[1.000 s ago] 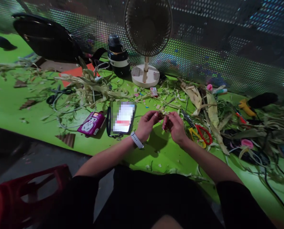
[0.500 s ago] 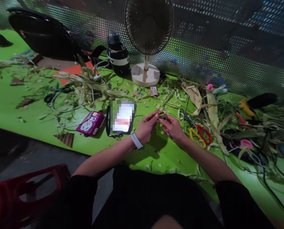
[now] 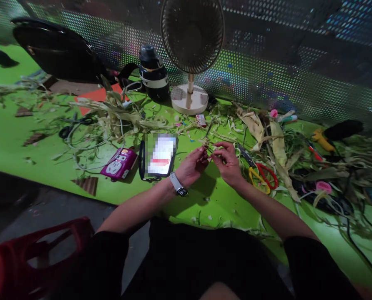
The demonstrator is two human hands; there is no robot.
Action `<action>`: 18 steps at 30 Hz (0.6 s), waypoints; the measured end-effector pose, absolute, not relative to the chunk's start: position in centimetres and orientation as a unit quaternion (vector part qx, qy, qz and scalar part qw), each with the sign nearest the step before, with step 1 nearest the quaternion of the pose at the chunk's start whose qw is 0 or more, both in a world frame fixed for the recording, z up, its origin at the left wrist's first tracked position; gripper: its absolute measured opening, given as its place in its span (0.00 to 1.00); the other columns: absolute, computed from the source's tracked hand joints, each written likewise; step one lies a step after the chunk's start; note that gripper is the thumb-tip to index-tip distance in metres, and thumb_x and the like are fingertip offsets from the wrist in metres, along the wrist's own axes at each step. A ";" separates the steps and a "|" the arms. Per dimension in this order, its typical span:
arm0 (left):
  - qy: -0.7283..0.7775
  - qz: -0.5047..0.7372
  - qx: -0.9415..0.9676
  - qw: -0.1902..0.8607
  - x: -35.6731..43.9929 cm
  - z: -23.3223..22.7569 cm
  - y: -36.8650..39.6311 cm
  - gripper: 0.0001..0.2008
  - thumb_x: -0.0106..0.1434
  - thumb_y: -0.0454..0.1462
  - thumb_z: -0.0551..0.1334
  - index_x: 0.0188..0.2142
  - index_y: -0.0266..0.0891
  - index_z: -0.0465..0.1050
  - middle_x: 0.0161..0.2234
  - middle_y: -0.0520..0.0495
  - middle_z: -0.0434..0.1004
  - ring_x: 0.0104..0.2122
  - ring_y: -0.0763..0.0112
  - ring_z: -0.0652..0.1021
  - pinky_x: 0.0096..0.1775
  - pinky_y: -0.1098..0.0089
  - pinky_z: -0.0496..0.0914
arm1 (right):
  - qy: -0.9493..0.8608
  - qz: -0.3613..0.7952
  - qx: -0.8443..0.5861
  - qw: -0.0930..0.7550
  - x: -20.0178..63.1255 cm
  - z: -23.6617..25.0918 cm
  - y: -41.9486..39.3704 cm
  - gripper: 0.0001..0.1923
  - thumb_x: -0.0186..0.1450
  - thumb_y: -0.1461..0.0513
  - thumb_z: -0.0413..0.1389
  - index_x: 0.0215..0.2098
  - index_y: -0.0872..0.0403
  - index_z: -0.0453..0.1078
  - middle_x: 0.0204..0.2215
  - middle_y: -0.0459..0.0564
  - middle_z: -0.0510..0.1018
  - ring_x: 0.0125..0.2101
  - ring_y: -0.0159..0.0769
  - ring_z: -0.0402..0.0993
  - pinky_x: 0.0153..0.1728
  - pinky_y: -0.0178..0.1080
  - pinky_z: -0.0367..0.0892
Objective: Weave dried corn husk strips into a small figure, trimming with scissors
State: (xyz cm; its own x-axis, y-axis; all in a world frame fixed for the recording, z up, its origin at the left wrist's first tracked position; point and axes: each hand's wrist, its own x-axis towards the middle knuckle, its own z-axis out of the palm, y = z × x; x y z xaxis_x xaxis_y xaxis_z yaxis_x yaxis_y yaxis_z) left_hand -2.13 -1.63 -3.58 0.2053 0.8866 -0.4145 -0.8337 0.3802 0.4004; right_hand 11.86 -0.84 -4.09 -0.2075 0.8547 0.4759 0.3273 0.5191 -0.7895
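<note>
At the near edge, a black shirt [image 3: 220, 258] is seen, and a red plastic seat [image 3: 1, 266] is partly shown at the lower left. Over the green table [image 3: 217, 212], both bare hands are raised close together. A watch on a pale strap [image 3: 175, 182] is worn on the left wrist. By the left hand [image 3: 194, 166], whose fingers are curled and drawn together at the tips, a small pale dried plant piece [image 3: 206, 142] is held upright, just in front of the fingertips. The right hand [image 3: 230, 164] is placed just beside it, thumb and forefinger brought near each other with the other fingers loosely bent; whether a strand is pinched there cannot be told. To the left, a lit smartphone [image 3: 162, 156] is laid flat, its screen partly blurred, and beside it a purple power socket [image 3: 119, 164] is set down. To the right, scissors with red and yellow handles [image 3: 245, 155] are left near the right wrist. Farther off, dried husks [image 3: 123, 116] are strewn on the left, and more husks [image 3: 278, 143] are heaped on the right. A small red-and-white box [image 3: 201, 120] is placed before a desk fan [image 3: 189, 102], beside which a black bottle [image 3: 154, 79] is stood. Behind them, the table is backed by a perforated panel [image 3: 267, 62].
</note>
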 end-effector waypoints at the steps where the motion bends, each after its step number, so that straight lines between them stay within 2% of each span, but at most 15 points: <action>1: 0.289 0.555 0.042 0.779 -2.1 -3.6 -1.7 0.04 0.56 0.29 0.66 0.27 0.33 0.72 0.22 0.54 0.70 0.21 0.83 0.69 0.25 0.80 0.62 | -0.732 0.268 -0.394 0.487 11.9 -4.1 -0.8 0.05 0.64 0.58 0.55 0.32 0.50 0.70 0.43 0.51 0.69 0.47 0.39 0.66 0.46 0.45 0.66; 4: 0.283 0.548 0.039 0.786 -1.9 -3.7 -1.9 0.03 0.57 0.30 0.65 0.28 0.33 0.72 0.21 0.53 0.70 0.21 0.82 0.70 0.25 0.79 0.63 | -0.719 0.325 -0.367 0.493 11.9 -4.1 -0.9 0.06 0.65 0.57 0.55 0.33 0.50 0.69 0.43 0.50 0.71 0.45 0.37 0.68 0.45 0.43 0.66; 6: 0.294 0.539 0.040 0.788 -1.9 -3.7 -2.0 0.03 0.58 0.30 0.64 0.28 0.33 0.72 0.21 0.53 0.70 0.22 0.81 0.71 0.27 0.78 0.65 | -0.671 0.425 -0.361 0.489 11.9 -4.1 -0.9 0.08 0.66 0.54 0.53 0.34 0.50 0.68 0.40 0.49 0.73 0.37 0.34 0.71 0.39 0.40 0.68; 9: 0.306 0.532 0.050 0.788 -1.8 -3.8 -2.1 0.04 0.57 0.31 0.65 0.27 0.34 0.71 0.21 0.53 0.71 0.22 0.81 0.71 0.28 0.78 0.65 | -0.575 0.546 -0.366 0.486 11.8 -3.9 -1.0 0.13 0.65 0.50 0.52 0.32 0.50 0.65 0.33 0.45 0.72 0.26 0.28 0.68 0.28 0.34 0.66; 13: 0.341 0.549 0.066 0.761 -1.5 -4.0 -2.1 0.05 0.53 0.30 0.67 0.26 0.35 0.71 0.21 0.56 0.70 0.20 0.84 0.68 0.26 0.80 0.63 | -0.551 0.562 -0.410 0.461 11.5 -3.2 -0.9 0.18 0.63 0.46 0.53 0.29 0.51 0.60 0.21 0.40 0.66 0.19 0.26 0.62 0.21 0.31 0.61; 18: 0.370 0.570 0.071 0.730 -1.3 -4.2 -2.0 0.04 0.54 0.29 0.66 0.27 0.35 0.71 0.22 0.57 0.71 0.21 0.85 0.69 0.28 0.80 0.63 | -0.531 0.557 -0.462 0.441 11.5 -3.0 -0.6 0.21 0.58 0.46 0.58 0.35 0.48 0.54 0.16 0.33 0.62 0.13 0.25 0.57 0.15 0.30 0.53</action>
State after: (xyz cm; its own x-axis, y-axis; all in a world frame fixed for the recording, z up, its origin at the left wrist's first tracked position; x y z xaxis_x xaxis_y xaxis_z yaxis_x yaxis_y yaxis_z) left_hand -1.28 -2.03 -4.20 0.0764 0.8848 -0.4597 -0.7800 0.3402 0.5252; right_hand 11.48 -0.56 -3.01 -0.1841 0.9818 -0.0460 0.0001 -0.0468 -0.9989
